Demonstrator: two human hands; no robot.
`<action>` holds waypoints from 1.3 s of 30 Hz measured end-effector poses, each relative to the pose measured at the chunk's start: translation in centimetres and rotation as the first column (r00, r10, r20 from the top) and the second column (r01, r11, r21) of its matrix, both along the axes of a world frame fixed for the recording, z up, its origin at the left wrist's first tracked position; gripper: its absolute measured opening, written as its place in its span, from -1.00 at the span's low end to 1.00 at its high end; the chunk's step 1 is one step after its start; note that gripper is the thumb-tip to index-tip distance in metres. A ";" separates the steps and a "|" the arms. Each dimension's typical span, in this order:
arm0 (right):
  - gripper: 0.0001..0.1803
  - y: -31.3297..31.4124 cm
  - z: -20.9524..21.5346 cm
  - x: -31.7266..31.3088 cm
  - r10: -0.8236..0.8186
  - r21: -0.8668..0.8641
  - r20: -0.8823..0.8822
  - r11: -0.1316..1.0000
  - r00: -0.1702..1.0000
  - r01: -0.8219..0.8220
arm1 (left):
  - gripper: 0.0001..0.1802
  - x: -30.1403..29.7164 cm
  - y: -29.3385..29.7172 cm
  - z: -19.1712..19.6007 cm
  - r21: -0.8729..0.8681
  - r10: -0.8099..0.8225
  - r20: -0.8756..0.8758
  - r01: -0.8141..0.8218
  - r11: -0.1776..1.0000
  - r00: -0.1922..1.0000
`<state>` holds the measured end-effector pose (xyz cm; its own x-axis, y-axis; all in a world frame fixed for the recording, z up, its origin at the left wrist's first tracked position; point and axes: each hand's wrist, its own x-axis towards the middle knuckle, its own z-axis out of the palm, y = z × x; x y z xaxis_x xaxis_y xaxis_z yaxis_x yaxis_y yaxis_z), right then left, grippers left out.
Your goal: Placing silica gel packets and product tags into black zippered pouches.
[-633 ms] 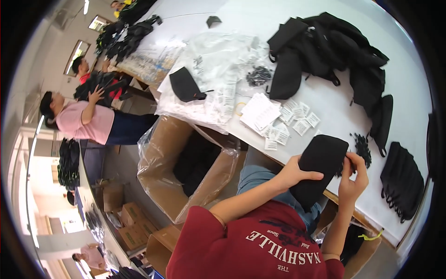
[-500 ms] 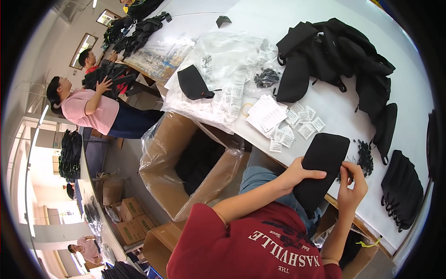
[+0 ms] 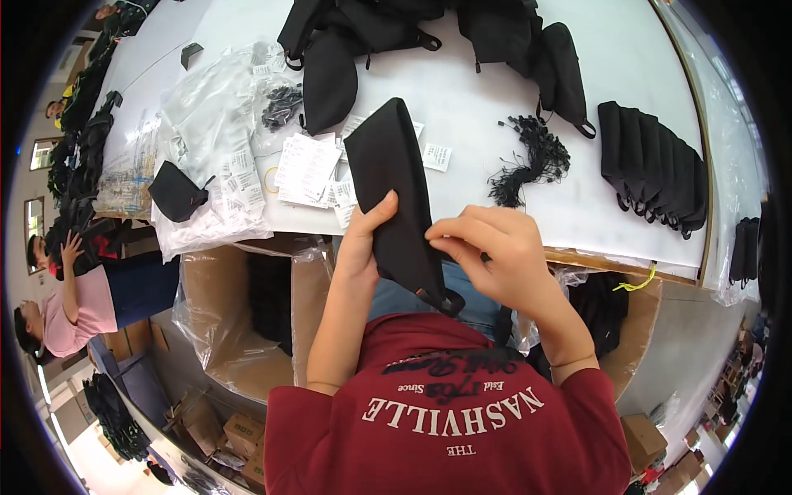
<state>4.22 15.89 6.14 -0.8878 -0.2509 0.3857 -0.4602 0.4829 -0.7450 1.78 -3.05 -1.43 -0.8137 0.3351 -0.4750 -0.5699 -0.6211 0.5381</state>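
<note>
A long black fabric pouch [image 3: 392,177] is held tilted above the table's near edge. My left hand [image 3: 363,243] grips its left side, thumb lying across the front. A small loop shows at the pouch's lower end. My right hand [image 3: 495,247] is closed in a pinch at the pouch's right edge; what sits between those fingertips is too small to make out. Just beyond my right hand lies a bundle of thin black cords [image 3: 536,161]. Behind the pouch, partly hidden by it, are a stack of white printed slips [image 3: 307,169] and several loose labels [image 3: 436,157].
More black pouches [image 3: 330,87] are heaped at the far side, and a row of them [image 3: 652,161] lies at right. Another pouch [image 3: 176,194] rests on clear plastic [image 3: 210,124] at left. A plastic-lined carton [image 3: 223,322] stands below the edge. A co-worker [image 3: 82,301] is at far left.
My view has swung, so the table things appear farther left. The pouch has turned from its broad face to a narrower, edge-on angle. Both hands stay at it, the right one pinching its edge.
</note>
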 end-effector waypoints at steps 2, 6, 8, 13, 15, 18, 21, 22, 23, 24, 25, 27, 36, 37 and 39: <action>-0.90 0.1 0.4 0.8 0.085 0.005 0.101 0.996 0.991 -0.086 | -0.66 -0.6 -0.6 -0.4 0.105 -0.030 0.061 0.024 0.994 0.998; -0.87 -0.4 -0.7 1.9 0.126 -0.072 0.081 0.990 0.989 -0.120 | -0.70 -1.6 0.2 0.9 0.053 0.136 0.151 -0.145 0.988 0.979; -0.87 -0.4 -0.5 1.9 0.150 -0.067 0.079 0.987 0.985 -0.145 | -0.72 -1.2 -0.6 0.0 0.153 0.034 0.002 -0.034 0.988 0.999; -0.86 -0.4 0.2 1.3 0.074 -0.025 0.077 0.997 0.994 -0.073 | -0.74 -0.5 0.1 0.3 0.074 -0.047 -0.046 0.050 0.996 0.998; -0.87 -0.5 0.5 1.3 0.082 -0.061 0.098 0.995 0.992 -0.076 | -0.76 -0.6 0.1 0.3 0.115 -0.043 -0.072 0.051 0.992 0.996; -0.87 -0.6 0.1 1.7 0.146 -0.099 0.075 0.985 0.986 -0.138 | -0.79 -1.0 -0.2 0.5 0.167 0.011 -0.024 -0.007 0.986 1.000; -0.89 -0.4 0.4 2.4 0.214 -0.050 0.224 0.977 0.951 -0.208 | -0.82 -1.2 -1.0 -0.1 0.207 0.000 -0.075 0.015 0.978 0.997; -0.89 -0.3 0.4 2.1 0.214 -0.051 0.222 0.977 0.951 -0.208 | -0.79 -1.2 -1.1 -0.3 0.230 -0.014 -0.117 0.040 0.972 0.993; -0.85 -0.1 0.3 1.6 0.163 0.013 0.120 0.986 0.979 -0.166 | -0.79 -1.2 -1.3 -0.4 0.229 -0.015 -0.119 0.042 0.973 0.993; -0.81 0.0 0.2 1.3 0.115 0.073 0.015 0.991 0.993 -0.115 | -0.73 -1.3 -1.1 0.3 0.138 0.043 -0.021 -0.040 0.990 0.999; -0.81 0.0 0.5 1.2 0.113 0.073 0.011 0.991 0.994 -0.113 | -0.65 -1.4 -0.9 1.1 0.038 0.111 0.071 -0.114 0.993 0.991; -0.59 0.1 1.1 1.2 -0.092 0.216 -0.076 0.970 0.993 0.107 | -0.64 -1.1 0.1 2.5 -0.001 0.145 0.055 -0.145 0.989 0.988; -0.41 1.0 -0.6 -0.6 0.056 0.252 -0.117 0.967 0.992 -0.025 | -0.51 1.6 -0.2 2.3 -0.054 -0.046 -0.075 0.042 0.998 0.996; -0.38 1.4 0.0 -0.7 0.050 0.095 0.022 0.994 0.999 -0.051 | -0.41 1.5 -0.7 1.5 -0.358 -0.016 -0.289 -0.093 0.929 0.957; -0.42 2.3 1.2 -0.9 0.075 -0.165 0.232 0.986 0.970 -0.036 | -0.11 0.6 -1.7 1.3 -0.626 -0.110 -0.608 -0.389 0.675 0.786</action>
